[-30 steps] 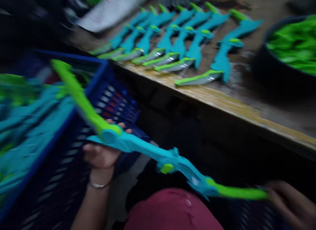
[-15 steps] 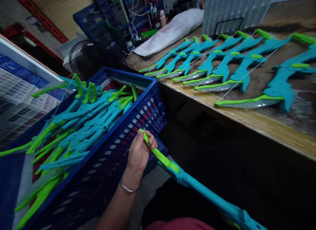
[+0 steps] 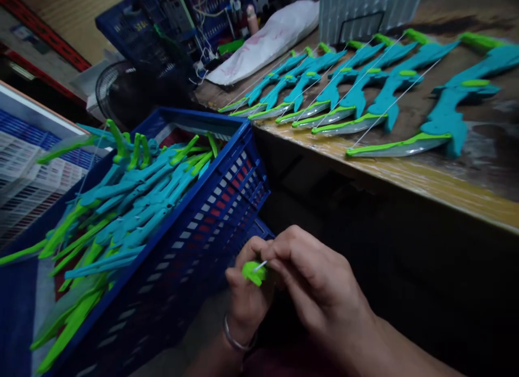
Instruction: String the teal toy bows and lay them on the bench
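- Your desk (image 3: 405, 174) is a worn wooden top with a yellowed front edge, scuffed and patchy further back.
- Strung toy bows (image 3: 357, 93) of teal plastic with lime-green limb tips lie in a row across it, white strings taut.
- Beyond them lie a white plastic bag (image 3: 267, 39) and a ribbed grey panel (image 3: 365, 9); a dark fan (image 3: 117, 93) and blue crates with wiring stand behind.
- A blue slotted plastic crate (image 3: 211, 204) at your left is piled with more bows.
- Your left hand (image 3: 247, 298), a metal bangle on its wrist, is closed around a lime-green bow tip (image 3: 253, 271), low in front of you beside the crate.
- Your right hand (image 3: 316, 282) pinches the thin white string (image 3: 261, 265) right at that tip.
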Motion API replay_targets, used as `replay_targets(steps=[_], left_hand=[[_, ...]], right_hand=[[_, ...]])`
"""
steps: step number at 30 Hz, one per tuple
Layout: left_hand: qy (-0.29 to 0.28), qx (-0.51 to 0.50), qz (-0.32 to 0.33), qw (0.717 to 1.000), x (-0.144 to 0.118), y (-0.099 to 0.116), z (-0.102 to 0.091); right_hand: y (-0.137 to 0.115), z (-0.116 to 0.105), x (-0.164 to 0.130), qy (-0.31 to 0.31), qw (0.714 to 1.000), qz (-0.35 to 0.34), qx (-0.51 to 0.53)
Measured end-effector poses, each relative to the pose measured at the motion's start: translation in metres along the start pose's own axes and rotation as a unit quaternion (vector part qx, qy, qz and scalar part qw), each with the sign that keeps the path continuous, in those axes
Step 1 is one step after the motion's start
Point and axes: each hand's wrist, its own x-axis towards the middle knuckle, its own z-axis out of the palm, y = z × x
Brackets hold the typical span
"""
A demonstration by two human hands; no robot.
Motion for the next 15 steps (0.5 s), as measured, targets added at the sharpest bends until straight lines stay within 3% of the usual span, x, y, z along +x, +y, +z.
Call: replay_targets(steps=[6,15], left_hand=[[0.017,-0.022,-0.023,0.999,-0.004,-0.001,-0.009],[0.015,0.005,-0.057,0.998,-0.004,0.000,-0.009]], right_hand=[[-0.006,0.002,-0.013,-0.055,0.975,-0.088,-0.196],[-0.008,0.006,-0.011,-0.061,0.964,-0.126,-0.227]])
